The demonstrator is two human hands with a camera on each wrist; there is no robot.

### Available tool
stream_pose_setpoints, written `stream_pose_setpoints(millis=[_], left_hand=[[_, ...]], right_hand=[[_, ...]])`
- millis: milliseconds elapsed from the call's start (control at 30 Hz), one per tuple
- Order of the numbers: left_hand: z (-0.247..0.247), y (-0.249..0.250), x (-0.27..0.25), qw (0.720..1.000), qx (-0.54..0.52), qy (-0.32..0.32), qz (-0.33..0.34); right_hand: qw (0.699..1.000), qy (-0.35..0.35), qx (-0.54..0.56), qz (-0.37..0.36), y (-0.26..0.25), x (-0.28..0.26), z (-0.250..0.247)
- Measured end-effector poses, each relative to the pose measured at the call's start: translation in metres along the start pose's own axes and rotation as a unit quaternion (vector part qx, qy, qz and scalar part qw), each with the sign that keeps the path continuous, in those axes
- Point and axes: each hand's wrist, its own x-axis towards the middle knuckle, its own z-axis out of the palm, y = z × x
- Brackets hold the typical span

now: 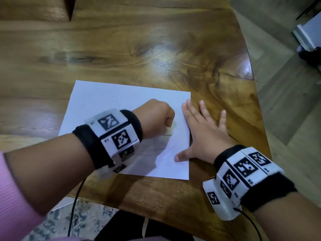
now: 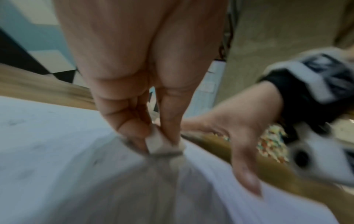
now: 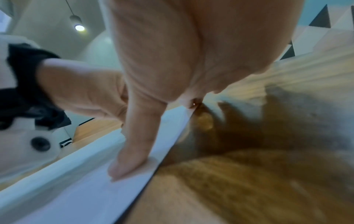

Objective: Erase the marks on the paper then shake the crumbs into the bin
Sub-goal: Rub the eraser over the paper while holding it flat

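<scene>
Paper (image 1: pixel 107 101), thin and easily creased, lies on the table (image 1: pixel 121 40). Left hand (image 1: pixel 156 117) pinches the eraser (image 2: pixel 159 142); right hand (image 1: pixel 205 134), fingers spread flat, pins its right edge.

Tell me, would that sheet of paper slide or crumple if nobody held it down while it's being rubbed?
Probably yes. The paper is one thin sheet lying flat on a glossy wooden table, so it would likely skid. The right hand presses its edge flat while the left hand pinches the eraser against it. Lifted, it would likely flop and sag.
</scene>
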Motion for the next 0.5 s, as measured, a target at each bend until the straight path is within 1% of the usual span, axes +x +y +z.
stream_pose_setpoints(millis=[67, 133, 200, 267, 300, 400, 433, 500], left_hand=[[-0.006, 0.004, 0.011, 1.0, -0.008, 0.001, -0.002], [-0.012, 0.01, 0.025, 0.999, -0.03, 0.023, -0.01], [-0.011, 0.017, 0.031, 0.999, -0.029, 0.034, -0.027], [-0.003, 0.016, 0.024, 0.999, -0.018, 0.044, -0.011], [0.003, 0.014, 0.014, 0.999, -0.014, 0.038, 0.006], [0.018, 0.009, -0.012, 0.998, 0.0, -0.015, 0.059], [0.018, 0.009, -0.012, 0.998, 0.004, -0.018, 0.063], [0.01, 0.012, 0.0, 0.999, -0.006, 0.013, 0.04]], right_hand=[[1.0, -0.011, 0.008, 0.005, 0.0, 0.0, 0.0], [1.0, -0.021, 0.011, 0.006, -0.001, 0.001, -0.001], [1.0, -0.027, 0.009, 0.009, -0.001, 0.002, -0.001], [1.0, -0.027, 0.01, 0.012, -0.001, 0.002, -0.001], [1.0, -0.024, 0.012, 0.01, -0.002, 0.002, 0.0], [1.0, -0.013, 0.02, 0.002, 0.0, 0.002, 0.001], [1.0, -0.01, 0.023, 0.0, 0.0, 0.001, 0.001], [1.0, -0.007, 0.029, -0.004, 0.001, 0.001, 0.001]])
